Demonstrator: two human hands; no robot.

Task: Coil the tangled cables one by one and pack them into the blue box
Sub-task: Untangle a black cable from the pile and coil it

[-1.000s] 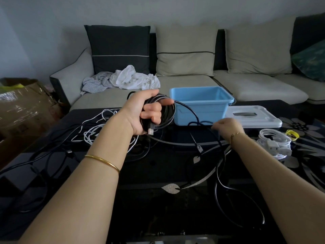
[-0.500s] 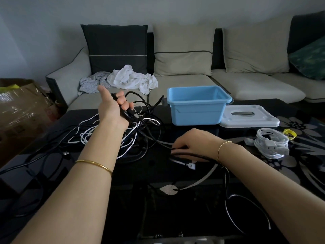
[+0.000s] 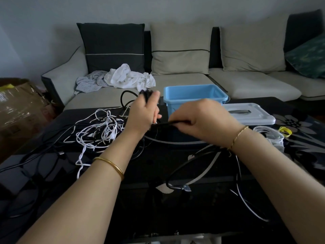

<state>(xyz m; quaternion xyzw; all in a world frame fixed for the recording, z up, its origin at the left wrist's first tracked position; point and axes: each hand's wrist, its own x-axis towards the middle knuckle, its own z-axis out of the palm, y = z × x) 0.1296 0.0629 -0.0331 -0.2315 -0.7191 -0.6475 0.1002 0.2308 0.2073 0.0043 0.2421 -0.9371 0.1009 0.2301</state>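
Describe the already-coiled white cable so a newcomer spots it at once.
Start at the blue box on the black table; its white lid lies just right of it. In front of the lid sits the coiled white cable, a neat bundle beside a yellow band, unlike the loose white tangle on the table's left.

Left grip [image 3: 142,111] and right grip [image 3: 202,118] raised together, both seemingly curled.

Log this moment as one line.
phase: coiling | left hand: grips black cable | right hand: pinches same cable | blue box: lid off
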